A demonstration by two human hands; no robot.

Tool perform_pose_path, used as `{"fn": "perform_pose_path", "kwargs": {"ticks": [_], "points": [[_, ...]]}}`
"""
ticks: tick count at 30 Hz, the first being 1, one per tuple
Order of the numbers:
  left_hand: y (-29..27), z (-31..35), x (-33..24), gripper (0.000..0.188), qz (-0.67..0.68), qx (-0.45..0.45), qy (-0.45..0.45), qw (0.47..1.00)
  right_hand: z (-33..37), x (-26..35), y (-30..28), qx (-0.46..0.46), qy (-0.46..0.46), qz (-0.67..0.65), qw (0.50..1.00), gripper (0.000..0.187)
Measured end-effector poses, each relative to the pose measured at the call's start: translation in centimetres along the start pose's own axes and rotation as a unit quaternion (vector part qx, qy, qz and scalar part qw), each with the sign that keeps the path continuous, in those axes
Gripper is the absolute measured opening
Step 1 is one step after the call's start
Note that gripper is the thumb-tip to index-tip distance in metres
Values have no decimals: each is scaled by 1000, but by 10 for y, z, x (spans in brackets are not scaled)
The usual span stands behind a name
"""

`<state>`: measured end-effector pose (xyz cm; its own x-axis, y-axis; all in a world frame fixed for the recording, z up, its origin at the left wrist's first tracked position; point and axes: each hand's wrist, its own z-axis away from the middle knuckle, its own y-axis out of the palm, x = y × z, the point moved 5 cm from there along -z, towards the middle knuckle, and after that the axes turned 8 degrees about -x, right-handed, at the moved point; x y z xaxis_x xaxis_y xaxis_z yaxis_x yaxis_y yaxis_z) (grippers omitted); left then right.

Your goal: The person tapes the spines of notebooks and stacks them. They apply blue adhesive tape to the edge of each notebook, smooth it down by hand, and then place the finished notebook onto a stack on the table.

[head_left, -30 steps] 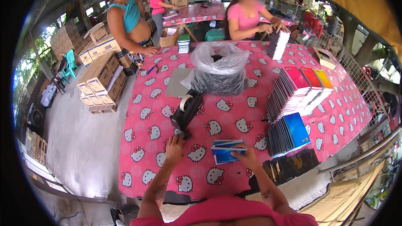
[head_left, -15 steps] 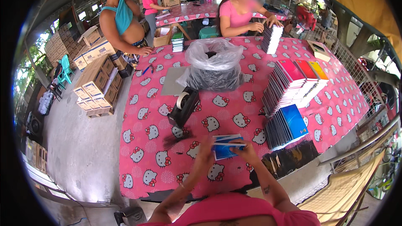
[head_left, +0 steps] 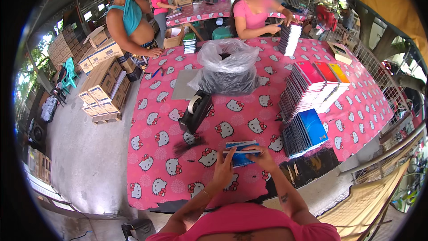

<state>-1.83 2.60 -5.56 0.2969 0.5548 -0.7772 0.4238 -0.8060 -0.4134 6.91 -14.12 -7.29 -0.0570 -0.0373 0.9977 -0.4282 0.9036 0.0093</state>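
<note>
The fingers of the left hand (head_left: 223, 169) are bent and pinch the left end of a small blue notebook (head_left: 242, 151). The fingers of the right hand (head_left: 265, 158) curl at its right end; how tightly they press, I cannot tell. This notebook is tilted, so that mostly its pale edge is seen, and it is near the front side of the table, above other blue notebooks (head_left: 243, 160) lying on the pink tablecloth (head_left: 240, 120). If it touches them, I cannot tell.

To the left of the hands there are thin dark strands (head_left: 189, 145), and just behind them a black tape dispenser (head_left: 196, 114). On the right stands a row of blue notebooks (head_left: 307, 134), with pink, red and yellow notebooks (head_left: 312, 80) behind it. Farther away is a clear plastic bag (head_left: 227, 58) with dark contents. Across the table, a co-worker (head_left: 252, 15) has one hand on a notebook stack (head_left: 290, 40).
</note>
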Motion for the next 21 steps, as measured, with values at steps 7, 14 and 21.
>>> {"fn": "perform_pose_path", "kwargs": {"ticks": [7,14,21], "points": [[-6,-3,-12,63,-17,-21,3,1000,2,-1,-1,1,-12,-10,1000,29],[-72,-46,1,41,-68,-102,-81,989,3,-5,-6,-1,-7,37,999,33],[-73,-35,17,30,-18,-32,-7,999,-2,-1,4,1,-52,19,998,33]]}}
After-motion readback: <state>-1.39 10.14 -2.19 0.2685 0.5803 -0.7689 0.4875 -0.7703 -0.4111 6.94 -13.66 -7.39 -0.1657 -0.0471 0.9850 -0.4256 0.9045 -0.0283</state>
